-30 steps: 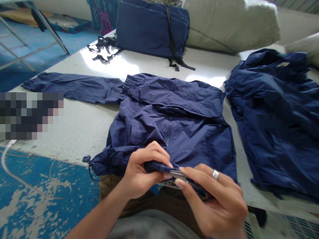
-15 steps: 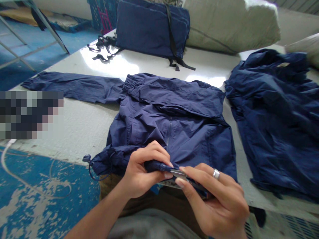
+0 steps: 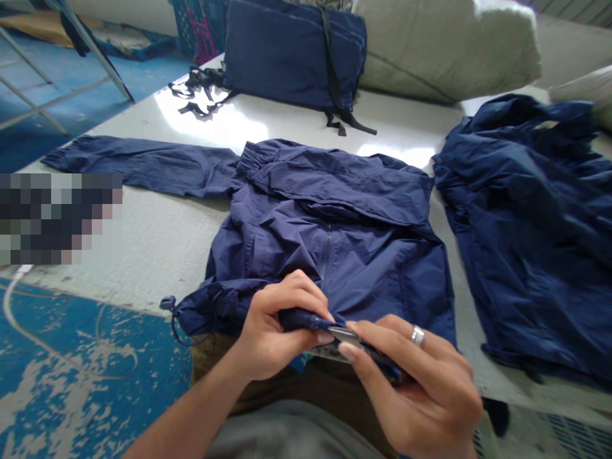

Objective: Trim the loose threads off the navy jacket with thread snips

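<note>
A navy jacket (image 3: 296, 236) with a front zipper lies spread before me, one sleeve stretched out to the left. My left hand (image 3: 282, 325) pinches its bottom hem between thumb and fingers. In my right hand (image 3: 411, 376), which wears a ring, is a pair of thread snips (image 3: 343, 333) with metal blades. The blade tips touch or nearly touch the hem at my left fingertips. Most of the snips' body is hidden by my right fingers. A cord lock (image 3: 167, 303) on a drawcord sticks out at the jacket's lower left corner.
Another navy garment (image 3: 530, 236) lies on the right of the white table (image 3: 176, 242). At the back are a folded navy bundle (image 3: 291, 54), black straps (image 3: 201, 89) and a large pale sack (image 3: 444, 48). A white cable (image 3: 29, 338) hangs at the left edge.
</note>
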The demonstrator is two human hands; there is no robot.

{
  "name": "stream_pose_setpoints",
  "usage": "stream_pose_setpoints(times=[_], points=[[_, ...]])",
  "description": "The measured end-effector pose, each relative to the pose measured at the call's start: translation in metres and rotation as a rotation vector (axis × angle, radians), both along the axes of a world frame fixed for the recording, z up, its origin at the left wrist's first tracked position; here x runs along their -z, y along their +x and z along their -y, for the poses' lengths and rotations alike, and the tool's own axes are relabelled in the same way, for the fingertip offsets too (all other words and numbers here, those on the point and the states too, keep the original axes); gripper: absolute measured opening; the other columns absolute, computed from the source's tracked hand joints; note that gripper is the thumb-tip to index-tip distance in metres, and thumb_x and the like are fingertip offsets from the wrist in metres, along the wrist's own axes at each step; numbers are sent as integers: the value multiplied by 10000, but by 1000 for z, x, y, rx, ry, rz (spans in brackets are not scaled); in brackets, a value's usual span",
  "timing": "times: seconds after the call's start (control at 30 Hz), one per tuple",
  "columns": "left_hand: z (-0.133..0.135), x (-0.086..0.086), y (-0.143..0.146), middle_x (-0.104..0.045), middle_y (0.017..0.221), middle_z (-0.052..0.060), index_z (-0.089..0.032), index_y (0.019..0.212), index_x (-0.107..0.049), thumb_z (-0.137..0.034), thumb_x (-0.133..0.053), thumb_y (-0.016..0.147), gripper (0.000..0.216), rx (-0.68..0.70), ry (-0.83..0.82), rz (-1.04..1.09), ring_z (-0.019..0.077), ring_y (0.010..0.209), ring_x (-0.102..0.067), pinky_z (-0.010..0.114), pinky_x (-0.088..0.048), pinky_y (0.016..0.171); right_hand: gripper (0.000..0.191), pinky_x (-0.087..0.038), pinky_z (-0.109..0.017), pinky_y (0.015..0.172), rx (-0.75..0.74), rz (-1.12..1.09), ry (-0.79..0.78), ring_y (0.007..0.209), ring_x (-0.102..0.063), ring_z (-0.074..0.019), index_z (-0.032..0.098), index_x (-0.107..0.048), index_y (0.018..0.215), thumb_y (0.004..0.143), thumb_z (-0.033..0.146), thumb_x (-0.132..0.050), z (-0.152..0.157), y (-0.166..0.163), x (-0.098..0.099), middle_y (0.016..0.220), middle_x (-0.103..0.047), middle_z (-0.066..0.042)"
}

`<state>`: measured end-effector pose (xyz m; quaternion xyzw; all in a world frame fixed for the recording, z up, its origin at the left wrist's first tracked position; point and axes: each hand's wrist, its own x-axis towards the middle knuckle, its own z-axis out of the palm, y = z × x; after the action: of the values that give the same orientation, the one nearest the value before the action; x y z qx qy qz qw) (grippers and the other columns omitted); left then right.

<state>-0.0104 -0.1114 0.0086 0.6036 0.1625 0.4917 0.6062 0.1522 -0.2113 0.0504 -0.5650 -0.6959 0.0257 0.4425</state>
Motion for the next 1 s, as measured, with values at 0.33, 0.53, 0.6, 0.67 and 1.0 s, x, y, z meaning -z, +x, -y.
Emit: stream_pose_setpoints(times=[0.33,0.53,0.6,0.67,1.0], points=[[0,-1,0,-727,747,67,-169,829,-814,-253,-879,808,108,0,4,-13,177,715,-622,326,-477,697,174,-515,-235,539,-5,-2,0,553,-641,-107,174,-732,981,857,52,-732,0,0,-2,705,-701,1],[0,-1,0,-728,750,68,-159,827,-816,-230,-882,799,101,0,6,-12,174,719,-624,326,-474,704,219,-546,-236,549,7,3,27,569,-666,-119,184,-735,1022,847,52,-735,1,2,0,738,-729,-7],[0,-1,0,-731,749,70,-163,825,-816,-242,-879,804,103,0,8,-18,178,715,-623,331,-475,703,215,-554,-239,556,7,12,16,573,-676,-125,184,-732,1021,847,57,-737,1,2,-1,745,-738,-13],[0,-1,0,-733,747,71,-166,821,-815,-245,-877,806,101,0,9,-24,180,711,-623,332,-476,700,212,-557,-240,562,14,19,15,580,-685,-128,183,-733,1016,844,61,-740,1,2,-1,751,-745,-16],[-1,-1,0,-733,744,69,-173,820,-808,-246,-872,810,98,-4,30,-33,180,705,-618,339,-472,705,212,-555,-248,564,7,21,27,576,-681,-132,180,-736,1022,848,60,-738,0,2,1,750,-747,-16]])
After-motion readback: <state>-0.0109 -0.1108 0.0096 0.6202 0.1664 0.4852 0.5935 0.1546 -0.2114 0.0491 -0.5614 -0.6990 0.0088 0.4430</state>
